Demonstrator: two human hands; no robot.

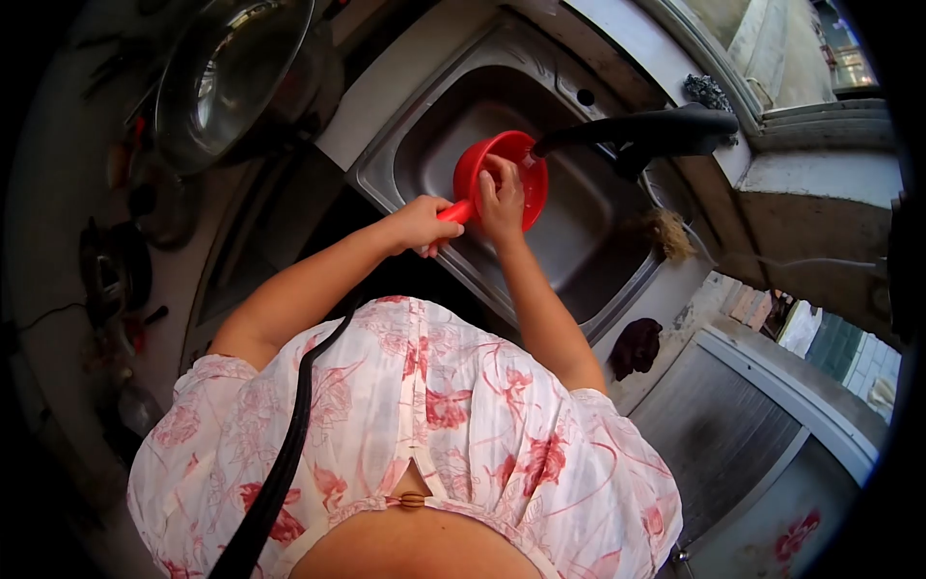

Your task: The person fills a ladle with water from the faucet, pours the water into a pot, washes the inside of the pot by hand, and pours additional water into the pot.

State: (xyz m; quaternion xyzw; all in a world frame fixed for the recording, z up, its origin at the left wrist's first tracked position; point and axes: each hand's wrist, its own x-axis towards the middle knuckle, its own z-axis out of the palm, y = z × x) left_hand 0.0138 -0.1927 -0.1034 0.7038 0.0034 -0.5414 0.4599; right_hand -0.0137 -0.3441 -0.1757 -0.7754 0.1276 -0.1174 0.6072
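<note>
A red plastic water dipper (535, 188) is held over the sink (424, 125), its bowl below the tip of the black faucet (617, 130). My left hand (424, 227) is wrapped round the dipper's handle. My right hand (502, 201) reaches into the bowl with its fingers bent and close together. Whatever those fingers hold, if anything, I cannot make out. A little water seems to run from the faucet tip into the dipper.
A large metal pot (231, 72) stands on the left, with a dark pan (116, 270) nearer. Along the right side of the sink lie a tan bristly scrubber (668, 234) and a dark cloth (636, 348). A window (772, 58) is at the upper right.
</note>
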